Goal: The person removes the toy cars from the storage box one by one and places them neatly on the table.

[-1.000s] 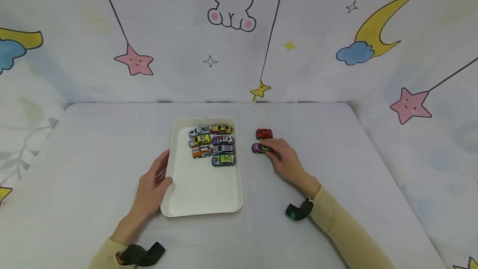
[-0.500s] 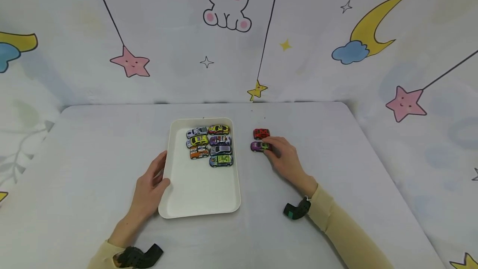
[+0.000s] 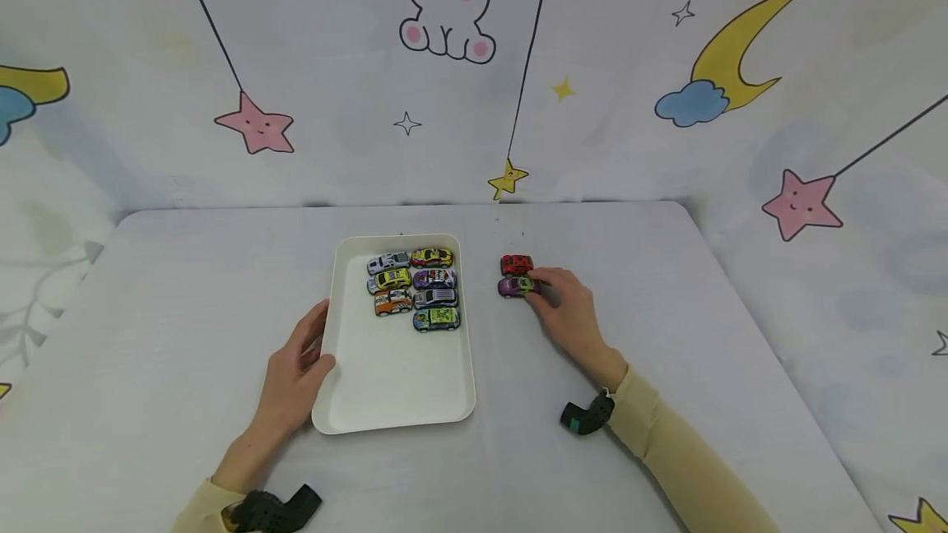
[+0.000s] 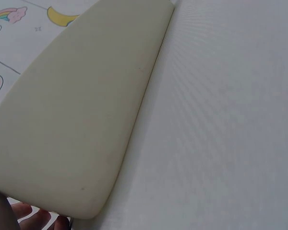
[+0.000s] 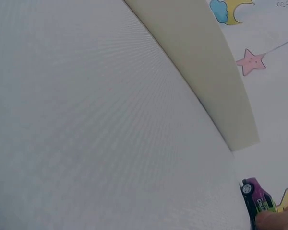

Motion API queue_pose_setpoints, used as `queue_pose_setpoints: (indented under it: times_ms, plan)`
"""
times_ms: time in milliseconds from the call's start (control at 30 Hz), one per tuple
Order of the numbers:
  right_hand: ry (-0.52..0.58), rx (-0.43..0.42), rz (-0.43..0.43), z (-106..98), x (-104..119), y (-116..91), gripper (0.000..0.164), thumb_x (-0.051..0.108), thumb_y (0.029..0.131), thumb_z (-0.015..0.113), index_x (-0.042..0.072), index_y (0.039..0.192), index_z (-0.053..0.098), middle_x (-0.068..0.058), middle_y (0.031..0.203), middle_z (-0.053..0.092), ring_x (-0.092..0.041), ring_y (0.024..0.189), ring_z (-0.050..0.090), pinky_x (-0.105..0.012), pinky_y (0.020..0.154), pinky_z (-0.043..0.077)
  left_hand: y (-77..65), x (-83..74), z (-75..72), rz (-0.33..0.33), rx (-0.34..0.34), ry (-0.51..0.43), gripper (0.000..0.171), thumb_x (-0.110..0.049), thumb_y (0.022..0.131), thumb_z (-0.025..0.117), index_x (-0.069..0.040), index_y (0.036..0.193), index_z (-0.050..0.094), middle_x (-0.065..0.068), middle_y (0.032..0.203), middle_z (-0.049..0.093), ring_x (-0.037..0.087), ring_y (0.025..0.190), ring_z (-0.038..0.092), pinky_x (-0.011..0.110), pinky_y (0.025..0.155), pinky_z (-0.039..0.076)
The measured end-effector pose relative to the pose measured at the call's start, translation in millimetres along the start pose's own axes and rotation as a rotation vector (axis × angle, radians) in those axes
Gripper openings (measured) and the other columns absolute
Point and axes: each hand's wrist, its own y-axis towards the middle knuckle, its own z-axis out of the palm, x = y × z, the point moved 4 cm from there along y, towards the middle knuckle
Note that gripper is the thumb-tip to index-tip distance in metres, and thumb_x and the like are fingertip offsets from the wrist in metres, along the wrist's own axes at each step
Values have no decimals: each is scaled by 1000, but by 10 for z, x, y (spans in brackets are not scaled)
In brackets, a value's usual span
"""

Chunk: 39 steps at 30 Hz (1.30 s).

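Observation:
My left hand (image 3: 291,381) grips the left side of a white tray (image 3: 396,381), its thumb at the rim. In the left wrist view, fingertips (image 4: 36,219) curl by the tray's edge. To the right of the tray, my right hand (image 3: 570,315) pinches a purple and green toy car (image 3: 511,288) between thumb and fingers. That car shows at the lower corner of the right wrist view, with the thumb (image 5: 276,220) against its side. A red toy car (image 3: 516,263) stands right behind the purple one, parallel to it.
Inside the tray's far half, several toy cars stand in two columns, among them an orange car (image 3: 392,302) and a green and blue car (image 3: 437,318). The white table (image 3: 185,311) ends at a wall (image 3: 333,48) with cartoon pictures.
My right hand has slid the purple and green toy car a little away from me, closing up to the red car. My left hand stays on the tray; the head view shifts slightly.

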Motion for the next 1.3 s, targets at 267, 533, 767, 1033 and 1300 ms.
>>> queue_pose_setpoints:
  times_ms: [267, 533, 767, 1033, 1300]
  plan:
    - [-14, -6, 45, 8, -35, -2, 33, 1, 80, 80, 3, 112, 71, -13, 113, 70, -27, 101, 69, -42, 87, 56, 4, -8, -1, -2, 0, 2, 73, 8, 88, 51, -13, 156, 35, 23, 150, 47, 41, 133, 49, 2, 94, 35]
    - [-15, -32, 38, 4, -23, 25, 32, 0, 80, 80, 1, 111, 71, -13, 112, 70, -28, 98, 69, -38, 85, 56, 3, -59, -19, 7, -7, -14, 71, 9, 87, 53, -9, 154, 37, 25, 147, 49, 45, 131, 51, 1, 93, 35]
    - [-21, -30, 60, -1, -35, 15, 31, 2, 82, 79, 1, 111, 71, -12, 112, 69, -26, 98, 69, -39, 85, 57, 3, -56, -15, 0, 0, -10, 71, 8, 88, 54, -10, 155, 37, 25, 148, 48, 45, 132, 50, 1, 93, 34]
    - [-20, -28, 62, 3, -39, 7, 30, 2, 82, 79, 0, 111, 71, -13, 113, 69, -26, 98, 69, -39, 85, 56, 4, -40, -12, -19, 7, 8, 70, 7, 89, 51, -11, 155, 35, 22, 150, 47, 43, 134, 49, 2, 94, 35]
    - [-7, -31, 70, -1, -49, 7, 30, 1, 82, 79, 0, 111, 71, -13, 113, 69, -28, 98, 69, -42, 85, 57, -5, -53, -15, -19, 3, 0, 70, 7, 89, 51, -12, 155, 36, 24, 149, 48, 44, 133, 50, 1, 93, 35]
